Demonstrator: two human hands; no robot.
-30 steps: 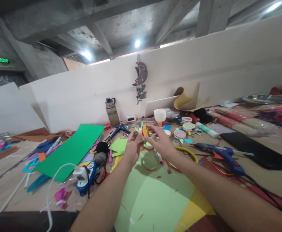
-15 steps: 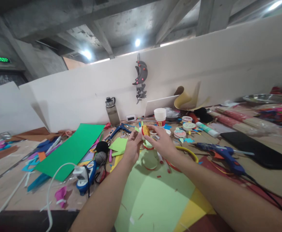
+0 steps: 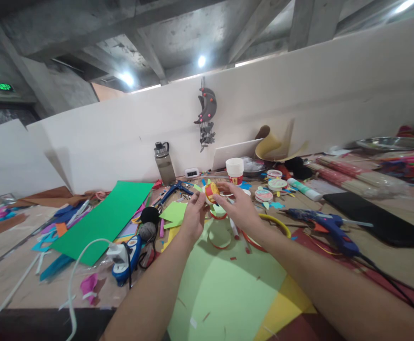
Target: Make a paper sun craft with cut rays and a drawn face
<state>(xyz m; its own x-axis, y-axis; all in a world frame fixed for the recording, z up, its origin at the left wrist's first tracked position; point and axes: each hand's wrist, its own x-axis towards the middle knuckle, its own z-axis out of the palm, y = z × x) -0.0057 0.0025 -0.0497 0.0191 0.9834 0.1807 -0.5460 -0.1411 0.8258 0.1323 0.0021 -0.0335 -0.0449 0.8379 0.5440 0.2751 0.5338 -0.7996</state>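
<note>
A small round yellow, red and white paper cup (image 3: 211,193) is held between my two hands above the table. My left hand (image 3: 193,215) grips its left side, with bits of light green paper at its edge. My right hand (image 3: 238,207) is closed on its right side, thumb and fingers against it. Below the hands, red-edged rings lie on a pale green sheet (image 3: 228,284). Behind them stands a stack of white paper cups (image 3: 234,169).
A blue glue gun (image 3: 326,225) with a cable lies at right, near a black slab (image 3: 377,220). At left are a green sheet (image 3: 107,220) and a blue power strip (image 3: 127,260) with a white cable. A bottle (image 3: 164,163) stands behind.
The cup in my hands has turned, showing more of its yellow and red side. My hands have shifted slightly around it.
</note>
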